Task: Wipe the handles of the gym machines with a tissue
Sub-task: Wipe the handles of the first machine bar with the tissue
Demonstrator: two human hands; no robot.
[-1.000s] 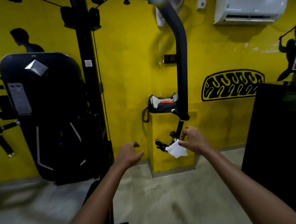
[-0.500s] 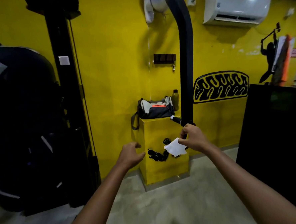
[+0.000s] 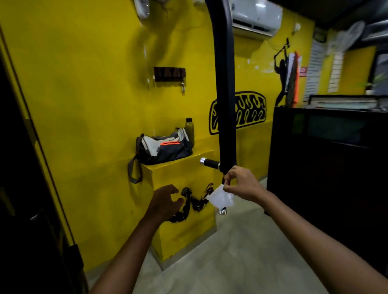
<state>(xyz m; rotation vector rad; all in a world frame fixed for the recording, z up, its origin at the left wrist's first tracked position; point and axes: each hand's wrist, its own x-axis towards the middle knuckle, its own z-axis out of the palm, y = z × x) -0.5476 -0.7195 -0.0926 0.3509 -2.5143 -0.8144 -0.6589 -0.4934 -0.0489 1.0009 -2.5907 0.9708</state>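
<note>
A: Start from the tall black padded machine post (image 3: 224,88). What's left of it?

B: The left hand (image 3: 167,202), well left of the post's foot and lower down. Its fingers are loosely curled around nothing; it hangs free in front of the yellow painted block (image 3: 181,170).

A: And nearer the post?

B: A short black handle with a silver end cap (image 3: 208,162) sticks out leftward from the post's lower end, roughly level, its long axis running left to right with the cap pointing toward the grey and black duffel bag (image 3: 163,147).

A: Where is the tissue?

B: The white folded tissue (image 3: 220,198) sits just below the post's foot, pinched by the right hand (image 3: 242,184), whose fingers curl around it and seem to close on a second grip hanging down from the post. Only that grip's silver tip (image 3: 223,211) shows under the tissue, so its axis looks near vertical.

A: So which hand serves the sideways handle?

B: The right hand is nearer, I'd judge: the handle lies just up and left of it. The wipe would have to run leftward, along the handle.
</note>
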